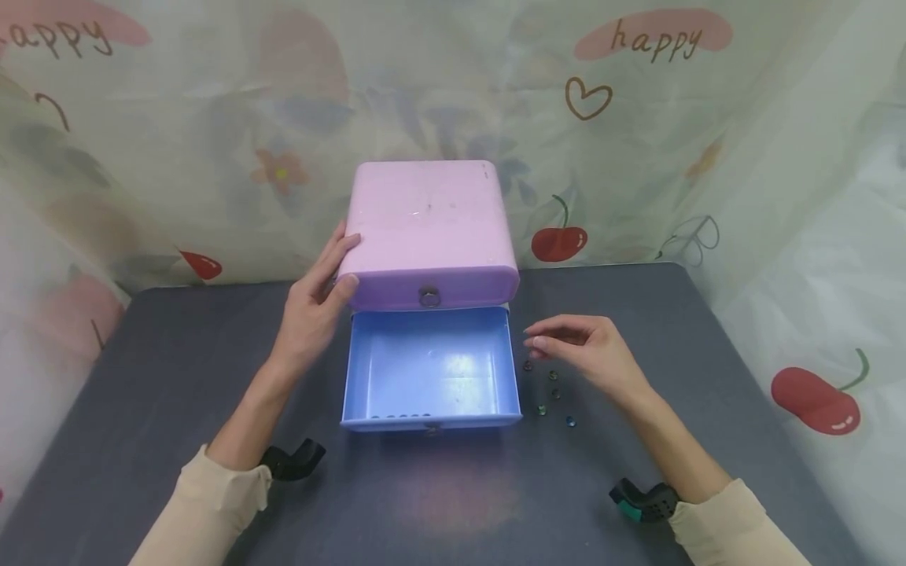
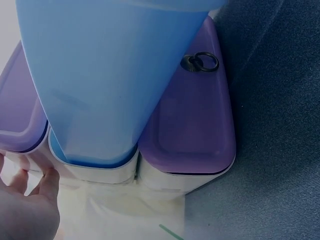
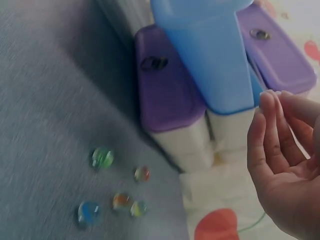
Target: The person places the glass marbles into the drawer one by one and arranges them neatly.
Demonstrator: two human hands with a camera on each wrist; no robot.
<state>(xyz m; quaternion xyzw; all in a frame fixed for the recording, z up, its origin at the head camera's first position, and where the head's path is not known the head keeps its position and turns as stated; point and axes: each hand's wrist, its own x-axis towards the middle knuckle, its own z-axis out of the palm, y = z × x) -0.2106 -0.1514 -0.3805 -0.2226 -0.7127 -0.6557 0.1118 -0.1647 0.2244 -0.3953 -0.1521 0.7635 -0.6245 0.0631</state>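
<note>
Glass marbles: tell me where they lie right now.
In the head view the glass marbles lie loose on the dark table, right of the open blue drawer, just below the right hand.

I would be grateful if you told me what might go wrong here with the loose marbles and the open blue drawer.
The marbles lie loose on the table beside the open blue drawer; a brush from the right hand might roll them away. The drawer stands pulled far out, so pressing on its front could tip it, though the left hand steadies the cabinet.
</note>
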